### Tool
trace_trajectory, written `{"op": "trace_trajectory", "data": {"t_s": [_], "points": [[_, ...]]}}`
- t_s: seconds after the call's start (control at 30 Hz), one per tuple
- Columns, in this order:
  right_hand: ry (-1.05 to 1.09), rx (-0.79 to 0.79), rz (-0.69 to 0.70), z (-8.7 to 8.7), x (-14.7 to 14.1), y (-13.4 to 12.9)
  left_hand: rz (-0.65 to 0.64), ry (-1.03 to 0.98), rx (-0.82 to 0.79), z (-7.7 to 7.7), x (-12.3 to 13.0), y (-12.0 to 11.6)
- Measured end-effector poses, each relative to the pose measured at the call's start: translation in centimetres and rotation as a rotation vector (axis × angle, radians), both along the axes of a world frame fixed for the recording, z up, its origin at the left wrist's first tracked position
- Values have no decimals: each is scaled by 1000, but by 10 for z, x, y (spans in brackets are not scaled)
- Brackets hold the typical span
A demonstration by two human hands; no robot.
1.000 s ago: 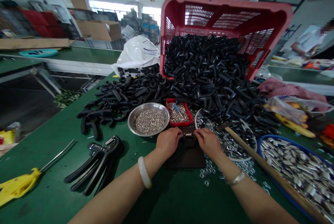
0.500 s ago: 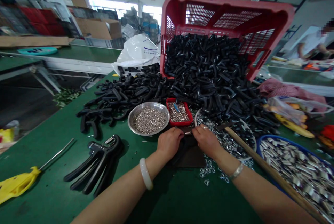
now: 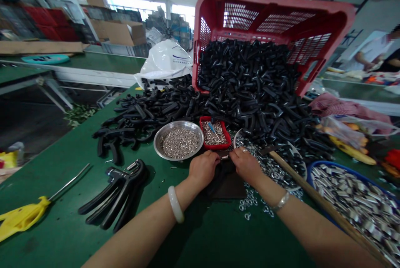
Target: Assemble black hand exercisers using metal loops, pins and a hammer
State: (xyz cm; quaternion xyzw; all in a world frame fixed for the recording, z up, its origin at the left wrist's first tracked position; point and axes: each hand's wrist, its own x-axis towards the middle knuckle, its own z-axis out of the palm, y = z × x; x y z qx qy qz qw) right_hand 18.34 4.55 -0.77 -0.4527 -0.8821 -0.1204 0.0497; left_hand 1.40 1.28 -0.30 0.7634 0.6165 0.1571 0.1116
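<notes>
The left hand (image 3: 203, 170) and the right hand (image 3: 246, 167) are pinching a small steel spring (image 3: 224, 156), both grips closed, above a black plastic handle (image 3: 225, 173), with a steel bowl (image 3: 178, 143) sitting at eleven o'clock.

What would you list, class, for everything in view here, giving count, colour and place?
bench: one, green, under everything
crate: one, red, tipped at the far end
handles: very many, black, spilling from the crate
sprung handles: a small stack, black, left of the hands
bowl: one, silver, full of rings, left of the tray
tray: one, red, beyond the hands
basin: one, blue, full of metal clips, at right
stick: one, wooden, lying at right
tool: one, yellow handle, far left
bag: one, white, behind the handles
banana: one, yellow, at right
co-worker: one, white top, far right
spring: one, metal, between the hands
left hand: white bangle on the wrist
right hand: silver bangle on the wrist
</notes>
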Motion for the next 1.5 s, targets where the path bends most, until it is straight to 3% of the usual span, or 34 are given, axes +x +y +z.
{"op": "trace_trajectory", "data": {"t_s": [0.5,0.93,1.27,1.4,1.5], "points": [[377,-175,-105,-2,9,15,3,-17,-15,3,-1,-1],[252,-120,-57,-4,11,9,1,-50,-3,1,-2,1],[1,-15,-43,6,-2,-2,16,-32,-13,3,2,-1],[161,-139,-86,3,7,3,44,-105,-2,2,0,1],[413,-182,-50,3,14,1,49,-319,-24,2,-5,7]]}}
